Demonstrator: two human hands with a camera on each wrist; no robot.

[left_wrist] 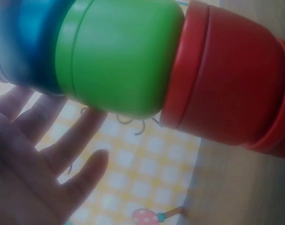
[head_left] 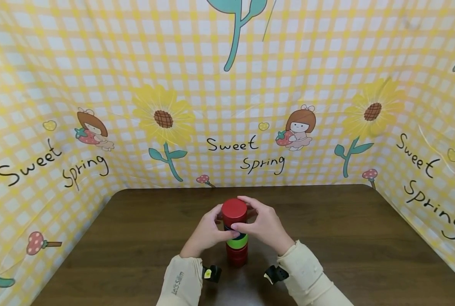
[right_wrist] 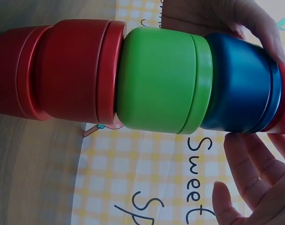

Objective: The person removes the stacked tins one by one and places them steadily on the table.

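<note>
Round lidded canisters stand in one upright stack on the table: two red canisters (head_left: 237,256) at the bottom, a green canister (right_wrist: 161,79), a blue canister (right_wrist: 240,82) and a red canister (head_left: 234,208) on top. From the left, my left hand (head_left: 206,231) holds the upper stack, its thumb across the front of the blue canister. My right hand (head_left: 265,223) grips the top red canister from the right, its thumb in front near the seam with the blue one. The left wrist view shows left fingers (left_wrist: 76,136) behind the blue and green canisters.
The brown wooden table (head_left: 327,238) extends on all sides of the stack. A yellow checked cloth (head_left: 220,93) with printed flowers and lettering hangs behind the table and along both sides. Black straps with small devices (head_left: 276,274) sit at both wrists.
</note>
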